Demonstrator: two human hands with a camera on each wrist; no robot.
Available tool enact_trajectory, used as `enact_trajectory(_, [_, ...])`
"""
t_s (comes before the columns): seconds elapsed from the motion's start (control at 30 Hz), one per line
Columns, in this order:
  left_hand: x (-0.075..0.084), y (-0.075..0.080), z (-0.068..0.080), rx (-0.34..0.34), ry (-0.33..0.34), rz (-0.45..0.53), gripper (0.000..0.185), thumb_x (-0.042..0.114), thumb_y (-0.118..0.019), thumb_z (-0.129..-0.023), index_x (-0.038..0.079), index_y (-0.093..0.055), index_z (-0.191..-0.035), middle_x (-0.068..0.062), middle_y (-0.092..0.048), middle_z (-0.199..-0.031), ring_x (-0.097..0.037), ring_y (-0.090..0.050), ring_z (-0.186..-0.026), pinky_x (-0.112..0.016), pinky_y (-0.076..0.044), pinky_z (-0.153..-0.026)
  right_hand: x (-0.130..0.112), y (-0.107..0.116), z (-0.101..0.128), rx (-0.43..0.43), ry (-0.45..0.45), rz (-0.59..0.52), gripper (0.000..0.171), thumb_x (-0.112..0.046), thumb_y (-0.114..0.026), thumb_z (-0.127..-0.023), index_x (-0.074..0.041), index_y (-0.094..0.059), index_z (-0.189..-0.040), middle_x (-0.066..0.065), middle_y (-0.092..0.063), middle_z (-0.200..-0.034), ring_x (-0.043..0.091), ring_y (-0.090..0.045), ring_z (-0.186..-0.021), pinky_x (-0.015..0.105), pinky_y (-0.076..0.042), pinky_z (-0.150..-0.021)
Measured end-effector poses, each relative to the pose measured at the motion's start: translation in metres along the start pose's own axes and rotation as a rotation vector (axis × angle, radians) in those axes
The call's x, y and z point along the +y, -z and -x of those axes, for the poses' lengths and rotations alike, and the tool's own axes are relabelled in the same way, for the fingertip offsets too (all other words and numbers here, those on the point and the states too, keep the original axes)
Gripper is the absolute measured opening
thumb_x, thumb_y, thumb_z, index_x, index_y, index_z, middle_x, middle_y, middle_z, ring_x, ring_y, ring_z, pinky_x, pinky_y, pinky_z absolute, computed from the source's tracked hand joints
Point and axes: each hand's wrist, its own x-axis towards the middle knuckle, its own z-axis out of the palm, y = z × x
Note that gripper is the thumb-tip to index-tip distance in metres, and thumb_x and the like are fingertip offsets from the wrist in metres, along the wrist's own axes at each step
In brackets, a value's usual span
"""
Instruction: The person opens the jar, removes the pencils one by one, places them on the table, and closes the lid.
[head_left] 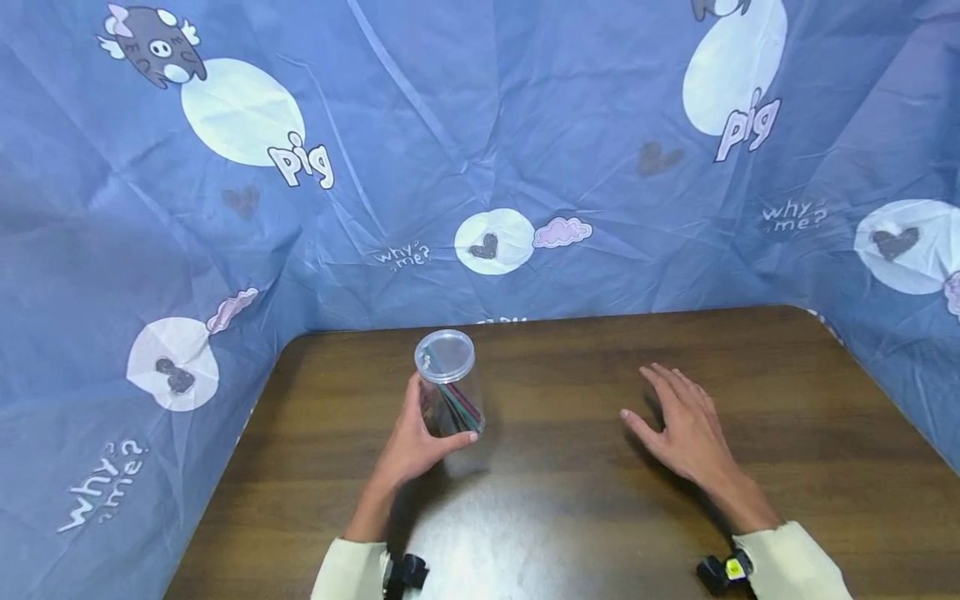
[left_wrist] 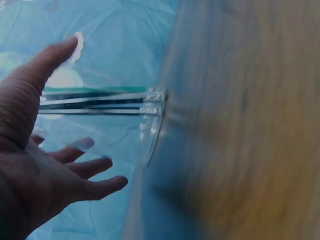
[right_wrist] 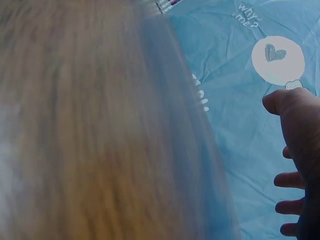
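Note:
In the head view my left hand (head_left: 416, 442) holds a clear plastic jar (head_left: 476, 392) with a round see-through lid (head_left: 446, 356), at the far left-middle of the table. The thumb lies across the near side of the jar and the fingers reach round its left side. Inside lean several long thin sticks (head_left: 459, 407), coloured green, dark and reddish. The left wrist view shows these sticks (left_wrist: 100, 102) through the clear wall, between thumb and fingers. My right hand (head_left: 686, 433) is over the table at the right, fingers spread and holding nothing.
The brown wood-grain table (head_left: 570, 500) has rounded far corners. A blue printed cloth (head_left: 405, 167) hangs behind it and along both sides. Glare lies on the table's near middle. Dark wrist devices (head_left: 408, 573) sit at both sleeves.

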Motion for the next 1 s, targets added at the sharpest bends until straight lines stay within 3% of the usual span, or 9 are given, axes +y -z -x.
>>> enact_trajectory(0.37, [-0.002,-0.016,0.002,0.152,0.007,-0.072,0.091,0.019,-0.087,-0.076,0.017,-0.032,-0.148,-0.019,-0.053,-0.132,-0.039,-0.053,-0.122,-0.056,-0.047,-0.098,-0.014,-0.011,-0.006,-0.008,0.040,-0.050,0.069,-0.037,-0.075,-0.083,-0.001,-0.052,-0.138,0.023,-0.053,-0.138,0.047,-0.047,-0.127,0.065,-0.034,-0.101])
enact_trajectory(0.6, [-0.002,-0.017,0.003,0.162,0.026,-0.093,0.089,0.022,-0.089,-0.072,0.019,-0.035,-0.143,-0.015,-0.055,-0.128,-0.035,-0.058,-0.116,-0.051,-0.050,-0.096,-0.029,-0.019,-0.004,-0.026,0.028,-0.107,0.068,-0.037,-0.076,-0.084,-0.001,-0.052,-0.137,0.021,-0.054,-0.138,0.041,-0.048,-0.127,0.063,-0.035,-0.099])
enact_trajectory(0.8, [-0.001,-0.015,0.003,0.154,0.024,-0.085,0.089,0.022,-0.090,-0.071,0.020,-0.036,-0.141,-0.013,-0.055,-0.121,-0.035,-0.062,-0.103,-0.051,-0.051,-0.088,-0.043,-0.023,-0.002,-0.025,0.053,-0.156,0.064,-0.035,-0.077,-0.083,-0.002,-0.054,-0.133,0.018,-0.057,-0.134,0.037,-0.051,-0.123,0.061,-0.036,-0.099])
enact_trajectory(1.0, [-0.002,-0.013,0.002,0.143,0.050,-0.124,0.089,0.025,-0.090,-0.071,0.021,-0.035,-0.141,-0.012,-0.055,-0.121,-0.034,-0.061,-0.102,-0.050,-0.050,-0.087,-0.052,-0.025,-0.005,-0.030,0.093,-0.179,0.059,-0.036,-0.077,-0.083,-0.003,-0.057,-0.129,0.014,-0.059,-0.129,0.033,-0.054,-0.120,0.058,-0.038,-0.099])
